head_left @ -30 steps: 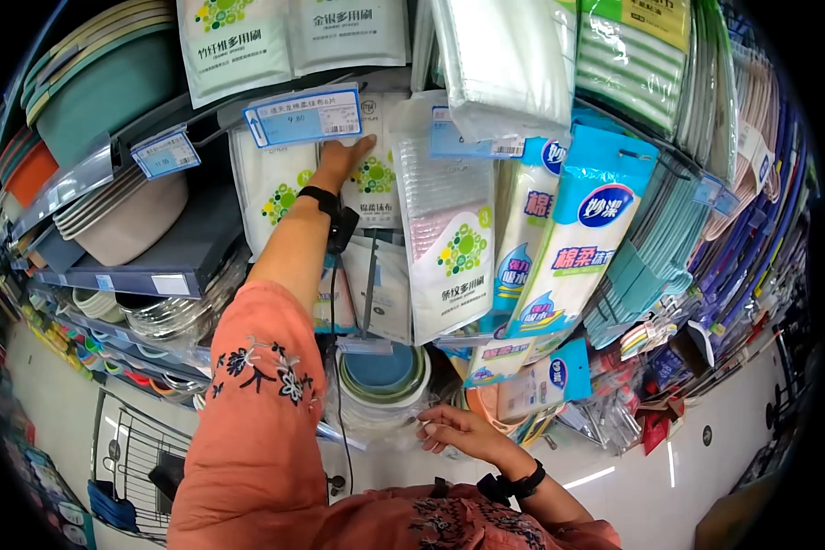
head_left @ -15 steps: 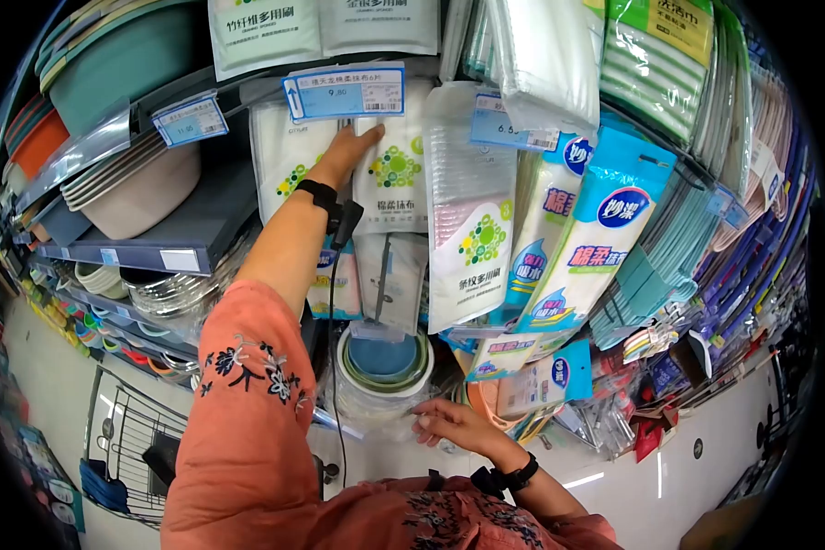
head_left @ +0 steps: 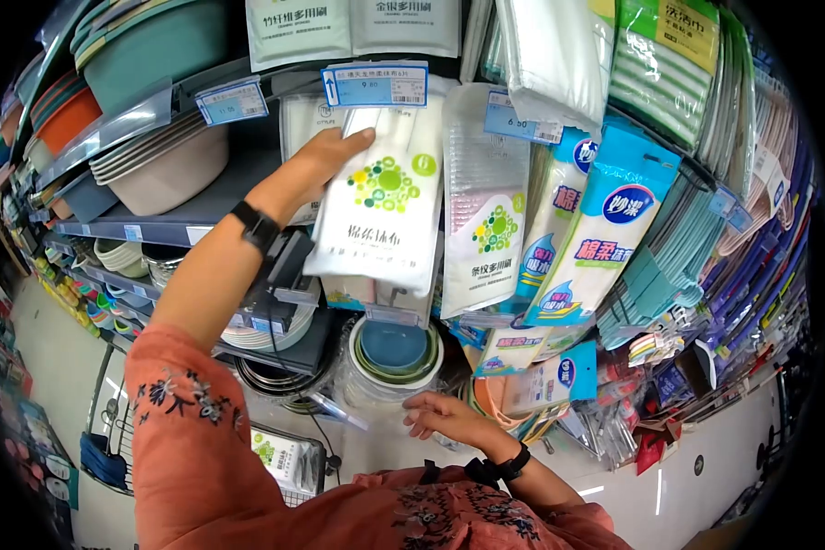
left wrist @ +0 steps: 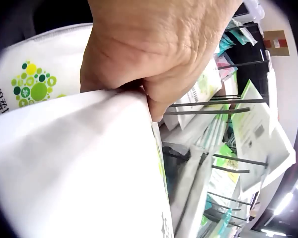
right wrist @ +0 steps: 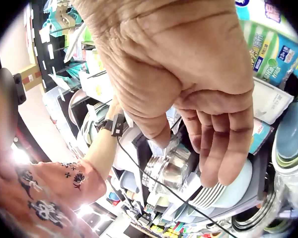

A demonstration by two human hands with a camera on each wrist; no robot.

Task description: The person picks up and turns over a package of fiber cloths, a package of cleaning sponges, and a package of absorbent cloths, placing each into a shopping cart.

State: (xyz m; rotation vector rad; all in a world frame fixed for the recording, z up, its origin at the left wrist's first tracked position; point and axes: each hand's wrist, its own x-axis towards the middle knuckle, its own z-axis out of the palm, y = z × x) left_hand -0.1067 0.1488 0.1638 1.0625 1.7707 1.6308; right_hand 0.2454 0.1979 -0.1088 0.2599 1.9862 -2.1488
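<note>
My left hand (head_left: 325,158) pinches the upper left edge of a white cloth package (head_left: 380,220) with green and yellow dots, thumb across its front. The package tilts out from the rack, its top close under a blue price tag (head_left: 376,85). In the left wrist view, thumb and fingers squeeze the edge of the white package (left wrist: 74,168), and another dotted packet (left wrist: 37,82) lies behind. Down in front of the body hangs my right hand (head_left: 454,423), fingers loosely bent around nothing. The right wrist view shows that hand's palm (right wrist: 188,69) and relaxed fingers.
A striped cloth packet (head_left: 486,229) and blue-and-white cloth packets (head_left: 605,229) hang to the right. Stacked basins (head_left: 160,170) fill shelves at left. Nested bowls (head_left: 394,353) stand below the rack. A similar white packet (head_left: 289,460) lies in the cart at lower left.
My left hand has drawn the white package outward from the rack; its lower end now swings toward me and to the left. The right hand stays low, almost unmoved.
</note>
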